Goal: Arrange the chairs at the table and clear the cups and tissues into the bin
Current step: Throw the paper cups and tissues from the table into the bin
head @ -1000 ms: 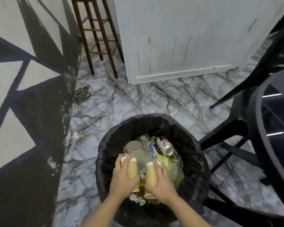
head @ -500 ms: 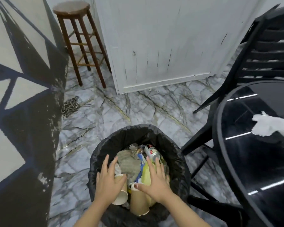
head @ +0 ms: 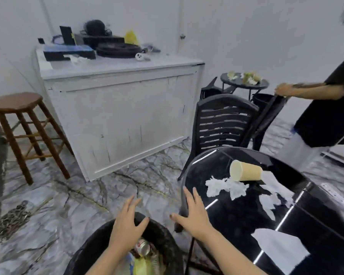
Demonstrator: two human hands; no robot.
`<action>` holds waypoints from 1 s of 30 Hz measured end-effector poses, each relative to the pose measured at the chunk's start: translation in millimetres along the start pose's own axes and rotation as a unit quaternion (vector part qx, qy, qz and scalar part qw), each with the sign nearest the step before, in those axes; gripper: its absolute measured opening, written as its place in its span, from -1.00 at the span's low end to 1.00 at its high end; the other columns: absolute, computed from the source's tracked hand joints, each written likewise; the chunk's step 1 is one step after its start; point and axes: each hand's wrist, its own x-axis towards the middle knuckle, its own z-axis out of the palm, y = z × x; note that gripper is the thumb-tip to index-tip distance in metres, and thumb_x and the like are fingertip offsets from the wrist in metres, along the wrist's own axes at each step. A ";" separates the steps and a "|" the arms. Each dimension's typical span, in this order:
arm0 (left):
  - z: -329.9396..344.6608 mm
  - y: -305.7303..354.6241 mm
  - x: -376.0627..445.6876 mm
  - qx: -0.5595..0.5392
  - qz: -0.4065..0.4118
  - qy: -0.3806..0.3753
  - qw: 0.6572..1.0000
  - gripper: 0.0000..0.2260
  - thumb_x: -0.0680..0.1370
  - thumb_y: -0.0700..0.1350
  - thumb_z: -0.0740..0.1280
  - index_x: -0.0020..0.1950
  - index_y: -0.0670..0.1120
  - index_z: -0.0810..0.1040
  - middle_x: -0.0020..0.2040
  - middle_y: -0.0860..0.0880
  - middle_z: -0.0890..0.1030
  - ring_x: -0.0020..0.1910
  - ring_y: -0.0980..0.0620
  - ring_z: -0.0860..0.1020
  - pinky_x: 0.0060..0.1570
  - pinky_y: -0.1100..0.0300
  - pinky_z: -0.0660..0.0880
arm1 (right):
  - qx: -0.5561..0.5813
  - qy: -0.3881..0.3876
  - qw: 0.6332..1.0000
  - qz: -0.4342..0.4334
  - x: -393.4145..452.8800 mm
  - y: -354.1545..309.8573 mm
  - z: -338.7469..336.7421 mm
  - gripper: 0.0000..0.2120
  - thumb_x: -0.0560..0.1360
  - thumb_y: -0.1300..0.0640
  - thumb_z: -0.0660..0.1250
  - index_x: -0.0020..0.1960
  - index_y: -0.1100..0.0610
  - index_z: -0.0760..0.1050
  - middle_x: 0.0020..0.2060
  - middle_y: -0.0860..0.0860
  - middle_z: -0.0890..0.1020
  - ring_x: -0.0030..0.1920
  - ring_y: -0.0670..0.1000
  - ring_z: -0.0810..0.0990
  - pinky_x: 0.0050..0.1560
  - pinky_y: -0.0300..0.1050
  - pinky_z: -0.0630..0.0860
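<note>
The cup [head: 245,173] lay on its side on the black desk [head: 236,213], touching the tissues [head: 225,187]; both hands [head: 127,225] [head: 193,214] hung empty and spread above the bin [head: 161,233]; best gathered together in one reach.

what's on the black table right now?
On the table: a paper cup lying on its side, mouth facing left, and torn tissues beside it and scattered toward the near edge. The far right of the tabletop runs out of frame, so anything there is unseen.
</note>
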 end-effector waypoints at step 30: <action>222.2 284.4 168.1 0.102 0.339 -0.133 0.926 -0.40 0.43 0.10 0.38 0.42 0.04 0.27 0.51 -0.01 0.21 0.46 -0.04 0.22 0.42 -0.16 0.18 | -0.110 0.119 0.938 0.305 -70.6 230.3 -127.5 -0.04 0.31 -0.39 0.22 0.49 -0.15 -0.26 0.53 0.00 -0.23 0.53 0.07 -0.22 0.48 0.09 -0.20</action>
